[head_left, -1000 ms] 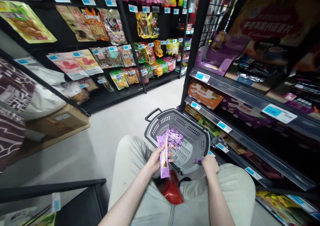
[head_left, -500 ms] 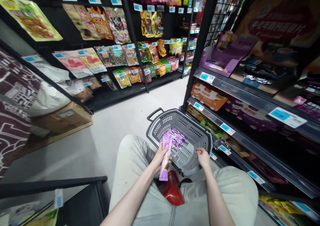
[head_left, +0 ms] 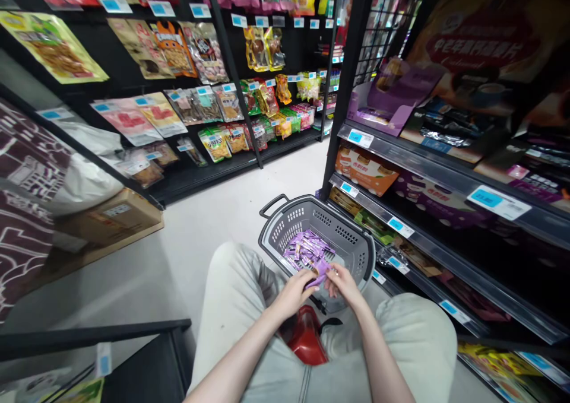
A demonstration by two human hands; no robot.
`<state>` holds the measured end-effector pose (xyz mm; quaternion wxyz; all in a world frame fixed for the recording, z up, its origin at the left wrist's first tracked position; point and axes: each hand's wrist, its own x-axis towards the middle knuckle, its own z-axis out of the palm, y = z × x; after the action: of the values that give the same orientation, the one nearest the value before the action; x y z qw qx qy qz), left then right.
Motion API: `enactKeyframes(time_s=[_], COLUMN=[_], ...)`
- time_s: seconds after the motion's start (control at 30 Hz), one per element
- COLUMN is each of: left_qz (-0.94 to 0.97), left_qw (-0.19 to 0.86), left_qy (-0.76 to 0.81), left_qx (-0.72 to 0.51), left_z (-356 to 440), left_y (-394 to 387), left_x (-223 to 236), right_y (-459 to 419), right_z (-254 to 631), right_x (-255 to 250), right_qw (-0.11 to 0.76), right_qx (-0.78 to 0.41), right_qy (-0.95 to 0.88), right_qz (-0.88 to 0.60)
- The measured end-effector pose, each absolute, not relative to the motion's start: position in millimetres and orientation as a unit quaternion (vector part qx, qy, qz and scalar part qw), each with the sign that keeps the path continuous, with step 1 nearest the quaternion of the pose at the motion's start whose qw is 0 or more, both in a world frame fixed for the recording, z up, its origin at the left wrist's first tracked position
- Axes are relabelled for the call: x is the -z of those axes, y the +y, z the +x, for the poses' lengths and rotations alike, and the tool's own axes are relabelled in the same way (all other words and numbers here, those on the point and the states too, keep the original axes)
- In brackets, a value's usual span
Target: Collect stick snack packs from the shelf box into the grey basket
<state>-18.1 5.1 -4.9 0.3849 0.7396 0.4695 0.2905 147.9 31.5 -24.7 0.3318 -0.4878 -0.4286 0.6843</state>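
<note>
A grey plastic shopping basket [head_left: 347, 234] stands on the floor in front of my knees, with several purple snack packets [head_left: 307, 250] lying in it. Both my hands meet over the basket's near rim. My left hand [head_left: 294, 293] and my right hand [head_left: 342, 282] are closed together on one purple packet [head_left: 319, 270], held low over the pile. A red object [head_left: 307, 335] sits between my legs below the hands.
A black shelf unit [head_left: 427, 213] with boxed goods and blue price tags runs along the right, close to the basket. Racks of hanging snack bags [head_left: 214, 118] line the left and far side. A cardboard box [head_left: 111, 216] lies at the left; a low black shelf edge [head_left: 111, 335] is near my left knee.
My left hand lowered the upright purple packet toward the basket. My right hand came in from the right rim and joined it on the packet.
</note>
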Motion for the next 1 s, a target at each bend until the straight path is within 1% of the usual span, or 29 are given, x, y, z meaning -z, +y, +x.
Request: enactKeyframes(time_s=[0.1, 0.2, 0.3, 0.43, 0.53, 0.67, 0.9, 1.0], left_qz=[0.756, 0.756, 0.742, 0.755, 0.748, 0.719, 0.699, 0.703], left_qw=[0.354, 0.345, 0.355, 0.378, 0.399, 0.425, 0.451, 0.447], left_qy=[0.482, 0.492, 0.504, 0.491, 0.479, 0.484, 0.488, 0.49], left_qx=[-0.265, -0.261, -0.264, -0.217, -0.227, -0.26, -0.263, -0.256], left_z=[-18.4, -18.3, -17.4, -16.2, -15.5, -15.4, -15.4, -15.7], left_y=[2.7, 2.3, 3.8, 5.9, 6.8, 8.0, 8.6, 8.4], left_x=[5.0, 5.7, 7.8, 13.1, 16.4, 19.2, 21.3, 19.7], right_y=[25.9, 25.6, 28.3, 31.7, 31.8, 30.1, 29.2, 29.4], right_z=[140.0, 142.0, 153.6, 174.0, 185.5, 192.9, 195.5, 196.4], right_x=[19.9, 20.7, 18.5, 8.7, 2.8, 1.9, 2.6, 0.6], right_qw=[0.352, 0.367, 0.379, 0.438, 0.467, 0.464, 0.461, 0.454], right_qx=[-0.68, -0.675, -0.666, -0.637, -0.624, -0.629, -0.631, -0.636], right_qy=[-0.407, -0.4, -0.418, -0.438, -0.435, -0.446, -0.457, -0.458], right_qz=[-0.498, -0.499, -0.488, -0.46, -0.45, -0.435, -0.426, -0.424])
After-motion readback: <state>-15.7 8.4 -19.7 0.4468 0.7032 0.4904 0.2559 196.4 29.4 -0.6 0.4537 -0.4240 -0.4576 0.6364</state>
